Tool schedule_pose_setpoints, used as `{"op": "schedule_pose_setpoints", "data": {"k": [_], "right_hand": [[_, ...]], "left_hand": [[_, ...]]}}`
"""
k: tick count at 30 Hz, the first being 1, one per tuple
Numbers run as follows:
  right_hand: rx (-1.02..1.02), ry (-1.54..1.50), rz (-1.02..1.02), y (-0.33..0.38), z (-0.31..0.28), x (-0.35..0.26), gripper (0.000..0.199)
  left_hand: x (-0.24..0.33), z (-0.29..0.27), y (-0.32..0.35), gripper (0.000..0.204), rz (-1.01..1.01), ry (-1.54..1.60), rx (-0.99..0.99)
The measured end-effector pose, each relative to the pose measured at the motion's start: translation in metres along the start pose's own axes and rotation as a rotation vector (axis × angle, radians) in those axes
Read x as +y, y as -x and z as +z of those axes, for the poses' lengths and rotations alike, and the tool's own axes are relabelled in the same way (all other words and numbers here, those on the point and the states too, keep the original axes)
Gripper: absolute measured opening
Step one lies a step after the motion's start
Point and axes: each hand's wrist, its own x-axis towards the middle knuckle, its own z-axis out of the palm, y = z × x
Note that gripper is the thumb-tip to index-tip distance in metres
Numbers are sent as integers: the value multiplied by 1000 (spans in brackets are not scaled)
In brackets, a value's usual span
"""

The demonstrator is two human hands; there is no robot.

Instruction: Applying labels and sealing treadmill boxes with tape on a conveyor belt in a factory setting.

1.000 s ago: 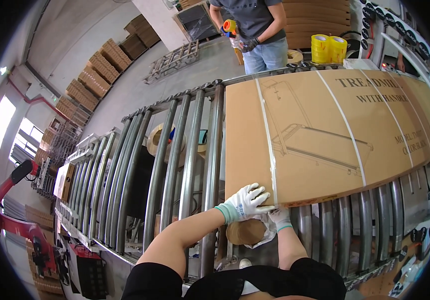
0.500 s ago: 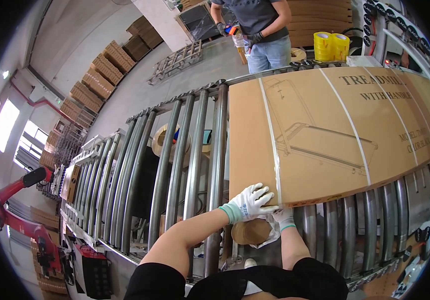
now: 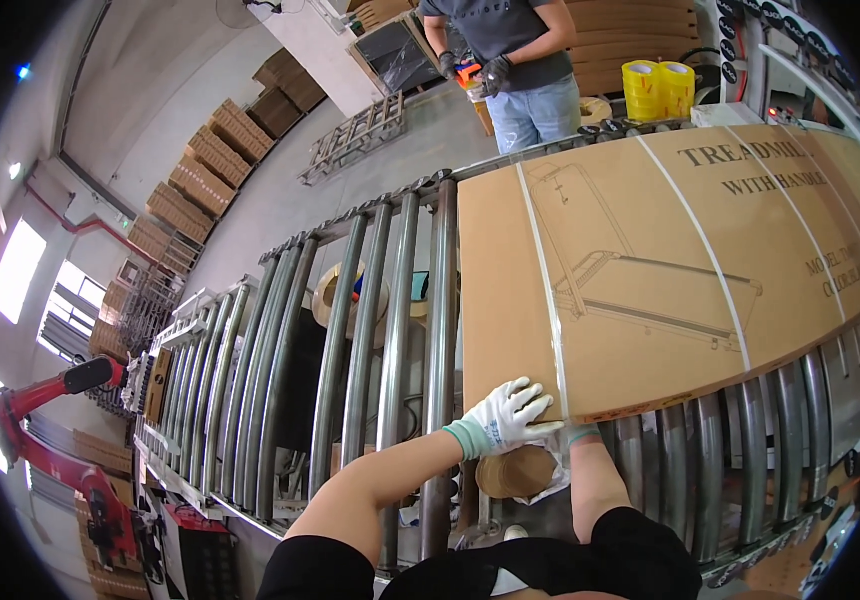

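A large flat brown cardboard carton point(image 3: 650, 260) lies on the roller conveyor, with pale straps point(image 3: 544, 265) across it and a line drawing printed on top. My left hand point(image 3: 510, 415), in a white knit glove with a mint cuff, rests on the carton's near left corner with its fingers spread. Close to its right, my right hand point(image 3: 580, 434) reaches beneath the carton's near edge. Only its glove cuff shows there; its fingers are hidden.
Steel conveyor rollers point(image 3: 392, 300) extend left. A round brown roll point(image 3: 516, 470) sits below them near me. Across the line, a co-worker point(image 3: 515, 70) in dark gloves holds an orange-and-blue tool point(image 3: 468, 74). Yellow tape rolls point(image 3: 658, 90) stand far right; a red robot arm point(image 3: 60, 440) is at left.
My right hand has slipped farther under the carton's edge, hiding its fingers. The left hand stays on the corner. The co-worker's hands have shifted a little, and the whole view has moved slightly.
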Motion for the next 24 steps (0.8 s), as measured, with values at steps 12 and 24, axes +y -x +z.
{"op": "schedule_pose_setpoints", "data": {"k": [12, 24], "right_hand": [[135, 11, -27, 30, 5, 13, 27], [350, 64, 87, 62, -18, 24, 31]], "left_hand": [[-1, 3, 3, 53, -16, -2, 0], [-3, 5, 3, 50, 4, -10, 23]]}}
